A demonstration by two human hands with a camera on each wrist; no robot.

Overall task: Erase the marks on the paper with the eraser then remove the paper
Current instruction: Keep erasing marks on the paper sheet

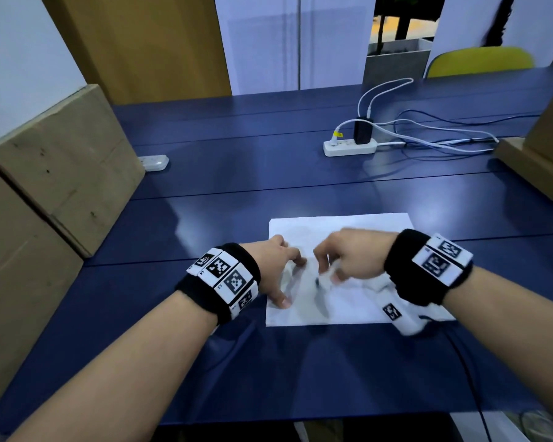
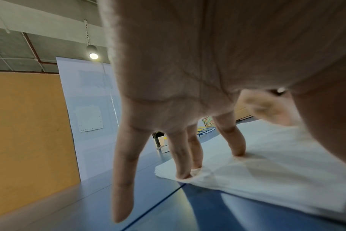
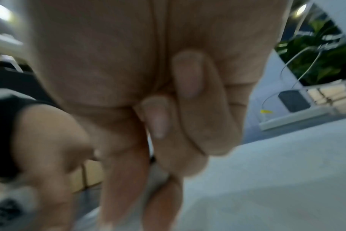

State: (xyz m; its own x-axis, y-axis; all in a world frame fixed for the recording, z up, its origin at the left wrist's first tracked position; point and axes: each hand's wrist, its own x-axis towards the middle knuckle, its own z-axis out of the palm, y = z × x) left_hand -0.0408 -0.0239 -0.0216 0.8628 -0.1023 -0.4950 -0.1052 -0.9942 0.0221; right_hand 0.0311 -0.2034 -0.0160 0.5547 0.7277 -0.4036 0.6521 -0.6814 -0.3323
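The paper (image 1: 358, 250) lies flat on the blue counter (image 1: 237, 362), right in front of the person. It looks thin, light and floppy. In the left wrist view it seems to be more than one sheet, with soft crinkles near its corner.

The left hand (image 1: 270, 269) is spread out on the paper's left side. Its fingertips (image 2: 238, 152) press straight down and hold nothing. That should stop the light paper from sliding on the smooth counter.

The right hand (image 1: 348, 260) is over the middle of the paper with its fingers curled. It probably pinches the eraser, but the picture is blurry there and I cannot see the eraser, so I cannot tell what this grip has.

Rubbing hard could crease or tear thin paper, so small, soft rubs next to the pressing fingers are safest. To take the paper away later, an edge or a corner looks like the best place to pinch, because flat paper is hard to lift from the middle.
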